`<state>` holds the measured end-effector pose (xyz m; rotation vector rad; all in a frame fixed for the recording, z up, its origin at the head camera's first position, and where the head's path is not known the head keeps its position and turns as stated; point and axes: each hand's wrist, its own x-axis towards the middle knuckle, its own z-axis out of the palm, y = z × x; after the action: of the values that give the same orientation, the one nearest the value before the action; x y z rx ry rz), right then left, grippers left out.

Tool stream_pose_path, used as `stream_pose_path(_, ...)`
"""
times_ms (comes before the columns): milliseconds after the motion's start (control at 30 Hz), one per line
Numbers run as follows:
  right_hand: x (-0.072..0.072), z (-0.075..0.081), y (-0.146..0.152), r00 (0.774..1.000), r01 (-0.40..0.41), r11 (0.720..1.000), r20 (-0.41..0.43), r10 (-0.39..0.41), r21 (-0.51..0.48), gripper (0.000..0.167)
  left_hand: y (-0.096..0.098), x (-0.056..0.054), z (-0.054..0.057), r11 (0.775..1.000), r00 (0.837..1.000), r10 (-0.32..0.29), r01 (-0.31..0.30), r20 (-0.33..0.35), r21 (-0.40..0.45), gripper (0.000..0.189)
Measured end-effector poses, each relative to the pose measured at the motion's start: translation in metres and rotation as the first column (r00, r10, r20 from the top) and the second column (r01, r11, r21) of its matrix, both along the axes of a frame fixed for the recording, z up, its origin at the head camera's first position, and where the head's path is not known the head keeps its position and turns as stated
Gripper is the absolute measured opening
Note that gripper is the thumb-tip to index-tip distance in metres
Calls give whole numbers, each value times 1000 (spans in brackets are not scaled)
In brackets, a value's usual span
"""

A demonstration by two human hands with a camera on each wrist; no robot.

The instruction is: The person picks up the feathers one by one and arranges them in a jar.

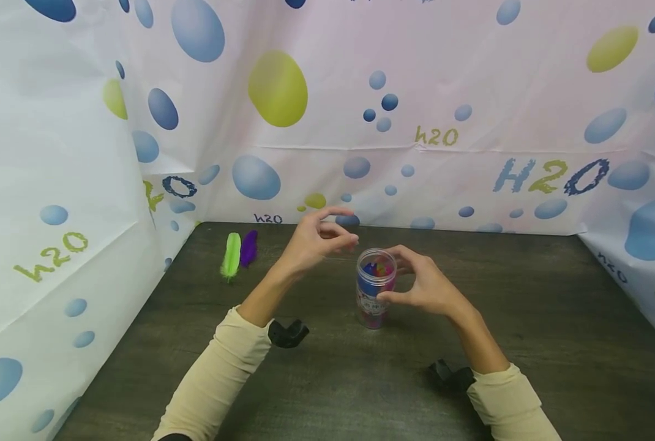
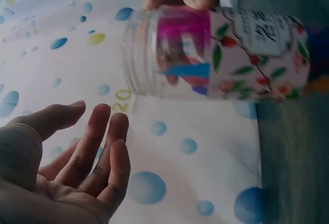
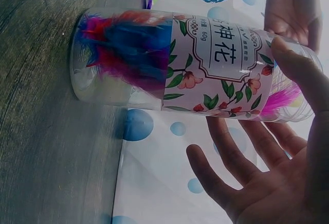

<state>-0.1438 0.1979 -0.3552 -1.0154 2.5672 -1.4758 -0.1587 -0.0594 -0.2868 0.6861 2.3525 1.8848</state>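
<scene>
A clear plastic jar (image 1: 373, 294) with a flowered label stands upright on the table, its mouth uncovered. Blue, red and pink feathers (image 3: 128, 49) show through its wall. My right hand (image 1: 429, 282) grips it near the top, thumb on the near side and fingers round the far side. Just left of the jar's mouth, my left hand (image 1: 324, 236) hovers with loosely bent fingers and holds nothing. The left wrist view shows its fingertips apart from the rim of the jar (image 2: 257, 70).
Left of my left hand, a lime green feather (image 1: 231, 256) and a purple feather (image 1: 248, 248) lie side by side on the dark wooden table (image 1: 327, 392). A white bubble-print sheet (image 1: 327, 147) rises behind the table and along its sides.
</scene>
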Motion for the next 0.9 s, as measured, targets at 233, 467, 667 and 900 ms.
stream_pose_path(233, 2, 0, -2, 1000, 5, 1000, 0, -5, 2, 68, -18, -4, -14, 974, 983, 148, -164, -112, -156, 31)
stream_pose_path(467, 3, 0, 1, 1000, 18, 1000, -11, -18, 8, 67, -45, -7, -31, 877, 919, 298, -370, -258, -308, 26)
stream_pose_path(667, 4, 0, 2, 1000, 24, 1000, -10, -24, 8, 67, -63, -5, -42, 811, 890, 366, -449, -274, -376, 26)
stream_pose_path(900, 4, 0, 0, 1000, 20, 1000, -3, -20, 15, 66, -88, -7, -59, 783, 885, 399, -465, -238, -414, 25)
